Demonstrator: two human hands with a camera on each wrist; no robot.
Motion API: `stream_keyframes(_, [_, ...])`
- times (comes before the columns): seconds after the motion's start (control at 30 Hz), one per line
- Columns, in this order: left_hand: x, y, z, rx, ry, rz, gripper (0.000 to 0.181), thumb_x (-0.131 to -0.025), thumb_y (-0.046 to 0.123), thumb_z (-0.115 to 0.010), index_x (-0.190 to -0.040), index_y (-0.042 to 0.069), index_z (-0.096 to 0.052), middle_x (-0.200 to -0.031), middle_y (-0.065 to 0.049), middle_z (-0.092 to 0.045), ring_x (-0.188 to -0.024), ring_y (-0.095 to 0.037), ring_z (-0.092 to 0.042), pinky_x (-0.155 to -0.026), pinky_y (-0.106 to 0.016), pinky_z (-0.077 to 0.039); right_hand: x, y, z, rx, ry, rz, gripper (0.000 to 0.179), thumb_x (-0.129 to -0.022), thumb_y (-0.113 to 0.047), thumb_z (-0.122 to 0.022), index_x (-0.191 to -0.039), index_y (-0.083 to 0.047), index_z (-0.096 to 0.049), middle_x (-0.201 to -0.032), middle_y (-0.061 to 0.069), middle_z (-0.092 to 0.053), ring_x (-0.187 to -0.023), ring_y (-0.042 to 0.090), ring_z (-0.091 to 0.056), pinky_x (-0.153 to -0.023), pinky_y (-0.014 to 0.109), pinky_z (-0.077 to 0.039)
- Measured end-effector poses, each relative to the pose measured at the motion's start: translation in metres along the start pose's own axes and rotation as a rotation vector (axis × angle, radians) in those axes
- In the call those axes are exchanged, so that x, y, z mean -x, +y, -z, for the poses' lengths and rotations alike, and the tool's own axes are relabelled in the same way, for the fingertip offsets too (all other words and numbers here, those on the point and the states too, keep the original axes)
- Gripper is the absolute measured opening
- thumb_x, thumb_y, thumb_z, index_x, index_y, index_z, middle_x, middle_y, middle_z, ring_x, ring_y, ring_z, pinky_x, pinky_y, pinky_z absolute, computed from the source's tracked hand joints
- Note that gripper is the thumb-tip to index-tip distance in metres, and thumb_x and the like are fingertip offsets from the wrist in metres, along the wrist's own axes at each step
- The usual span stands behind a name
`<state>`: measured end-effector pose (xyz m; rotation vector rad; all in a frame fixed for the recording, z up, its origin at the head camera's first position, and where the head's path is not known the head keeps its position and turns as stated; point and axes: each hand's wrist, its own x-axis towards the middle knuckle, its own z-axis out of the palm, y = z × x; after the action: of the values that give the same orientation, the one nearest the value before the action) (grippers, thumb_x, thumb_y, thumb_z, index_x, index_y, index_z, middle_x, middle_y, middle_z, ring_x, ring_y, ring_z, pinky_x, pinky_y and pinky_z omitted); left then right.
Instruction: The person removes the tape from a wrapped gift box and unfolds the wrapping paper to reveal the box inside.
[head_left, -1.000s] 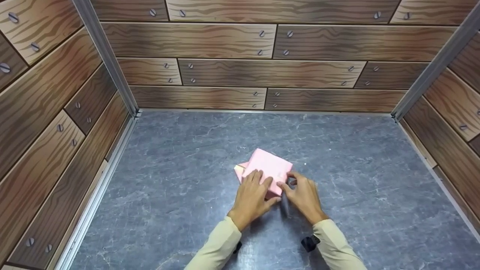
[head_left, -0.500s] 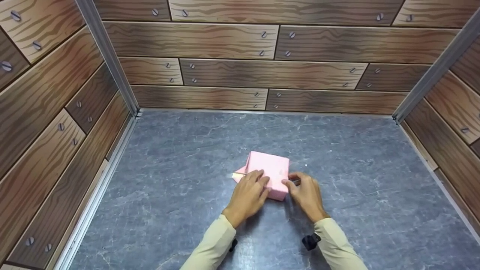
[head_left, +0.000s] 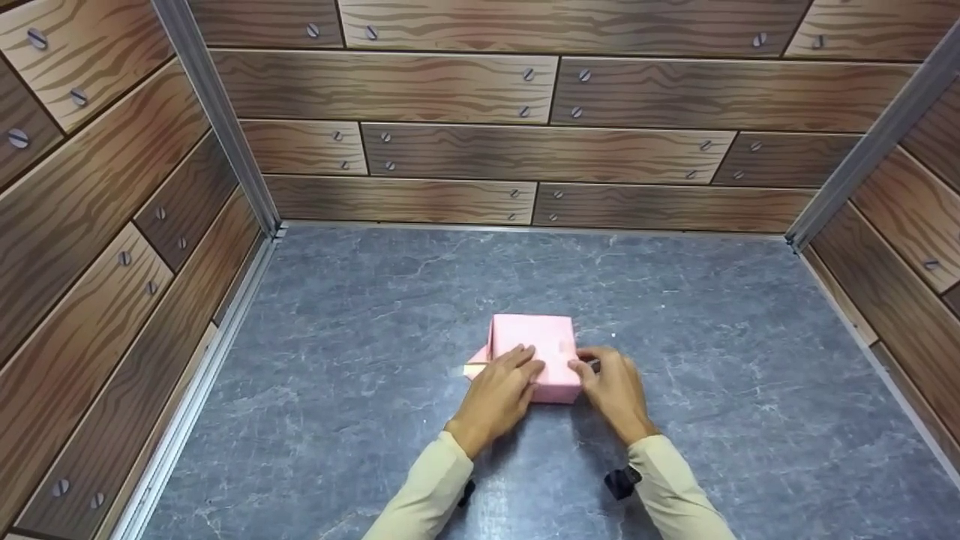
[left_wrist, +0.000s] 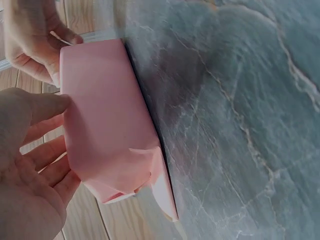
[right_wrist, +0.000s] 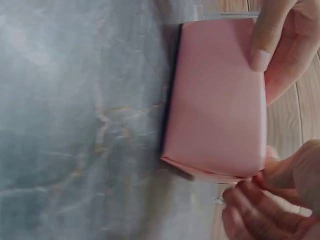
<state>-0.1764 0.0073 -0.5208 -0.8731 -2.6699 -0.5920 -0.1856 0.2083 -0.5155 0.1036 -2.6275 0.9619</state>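
Note:
A box wrapped in pink paper lies on the grey marbled surface, one long side toward me. At its left end, a pointed paper flap sticks out, pale on the inside. My left hand rests on the box's top with fingers extended, its thumb along the near upper edge. At the right end, my right hand pinches the wrapped box near the corner, thumb on the upper edge and fingers curled against the end face. That end looks folded in the right wrist view.
Wood-patterned panels form walls at the back and both sides. Metal rails run up the corners and along the floor's edges. A black wrist device sits under the right sleeve. Tiny white specks dot the surface right of the box.
The box has turned counterclockwise, bringing its long near side square to me, and shifted slightly nearer. Its left flap has swung toward me. Both hands stay on the box.

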Motion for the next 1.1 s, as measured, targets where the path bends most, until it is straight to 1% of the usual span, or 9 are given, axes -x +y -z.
stream_keyframes(0.17, [0.0,-0.001,-0.001,-0.002,0.04,0.003,0.024,-0.098,0.015,-0.066,-0.121,0.01,-0.072,-0.137,-0.011,-0.063,-0.13,-0.026,-0.057,-0.109,-0.038,-0.046,-0.006,-0.011,-0.003,0.108,0.019,0.103,0.022,-0.08,-0.002,-0.081,-0.101,0.001,-0.076,-0.092,0.013,-0.07,-0.081,0.032,-0.068,-0.073,0.051,-0.054])
stream_keyframes(0.23, [0.0,-0.001,-0.001,-0.008,0.047,0.009,0.024,-0.098,0.015,-0.066,-0.12,0.01,-0.072,-0.136,-0.01,-0.064,-0.129,-0.026,-0.058,-0.108,-0.037,-0.047,-0.009,-0.015,-0.008,0.128,0.022,0.133,0.018,-0.082,-0.004,-0.08,-0.098,0.002,-0.075,-0.089,0.013,-0.068,-0.082,0.034,-0.067,-0.074,0.052,-0.054])
stream_keyframes(0.3, [0.0,-0.001,-0.001,-0.012,0.049,0.014,0.023,-0.098,0.015,-0.066,-0.119,0.01,-0.073,-0.136,-0.01,-0.064,-0.128,-0.025,-0.059,-0.107,-0.037,-0.048,-0.01,-0.016,-0.012,0.136,0.032,0.142,0.016,-0.083,-0.009,-0.081,-0.094,0.002,-0.075,-0.087,0.013,-0.066,-0.08,0.035,-0.066,-0.073,0.053,-0.053])
stream_keyframes(0.4, [-0.001,-0.001,-0.001,-0.016,0.049,0.012,0.022,-0.097,0.014,-0.067,-0.117,0.011,-0.074,-0.134,-0.01,-0.065,-0.128,-0.025,-0.059,-0.107,-0.036,-0.048,-0.012,-0.015,-0.019,0.154,0.073,0.15,0.017,-0.085,-0.014,-0.081,-0.088,0.001,-0.075,-0.083,0.014,-0.065,-0.076,0.036,-0.066,-0.07,0.053,-0.054])
stream_keyframes(0.57, [-0.002,-0.001,0.0,-0.015,0.045,-0.005,0.022,-0.095,0.014,-0.069,-0.117,0.011,-0.074,-0.133,-0.011,-0.066,-0.127,-0.025,-0.06,-0.108,-0.035,-0.047,-0.014,-0.01,-0.027,0.197,0.155,0.205,0.014,-0.086,-0.011,-0.079,-0.082,0.0,-0.072,-0.081,0.015,-0.064,-0.072,0.04,-0.065,-0.064,0.054,-0.054])
stream_keyframes(0.7, [-0.002,-0.002,-0.001,-0.009,0.054,-0.005,0.021,-0.096,0.013,-0.068,-0.116,0.01,-0.074,-0.133,-0.011,-0.066,-0.126,-0.026,-0.061,-0.108,-0.035,-0.047,-0.015,-0.007,-0.03,0.235,0.189,0.272,0.014,-0.086,-0.008,-0.077,-0.079,0.001,-0.068,-0.078,0.016,-0.063,-0.069,0.041,-0.064,-0.061,0.055,-0.053])
stream_keyframes(0.8, [-0.002,-0.003,-0.002,-0.01,0.062,-0.004,0.021,-0.097,0.012,-0.067,-0.116,0.01,-0.074,-0.132,-0.011,-0.066,-0.126,-0.026,-0.061,-0.108,-0.036,-0.047,-0.017,-0.007,-0.03,0.263,0.2,0.307,0.014,-0.085,-0.006,-0.076,-0.079,0.001,-0.067,-0.078,0.017,-0.063,-0.069,0.041,-0.063,-0.061,0.054,-0.053])
stream_keyframes(0.97, [-0.002,-0.003,-0.002,-0.011,0.056,-0.005,0.021,-0.097,0.012,-0.067,-0.116,0.01,-0.074,-0.133,-0.011,-0.066,-0.126,-0.026,-0.06,-0.108,-0.035,-0.047,-0.018,-0.006,-0.029,0.27,0.19,0.315,0.014,-0.085,-0.006,-0.074,-0.08,0.003,-0.066,-0.079,0.018,-0.062,-0.071,0.041,-0.063,-0.064,0.054,-0.052])
stream_keyframes(1.1, [-0.003,-0.002,-0.002,-0.007,0.042,-0.006,0.022,-0.096,0.012,-0.067,-0.117,0.01,-0.074,-0.134,-0.011,-0.065,-0.127,-0.026,-0.06,-0.109,-0.034,-0.046,-0.018,-0.002,-0.027,0.232,0.179,0.284,0.012,-0.086,-0.005,-0.073,-0.081,0.004,-0.066,-0.08,0.018,-0.062,-0.072,0.041,-0.063,-0.065,0.054,-0.053])
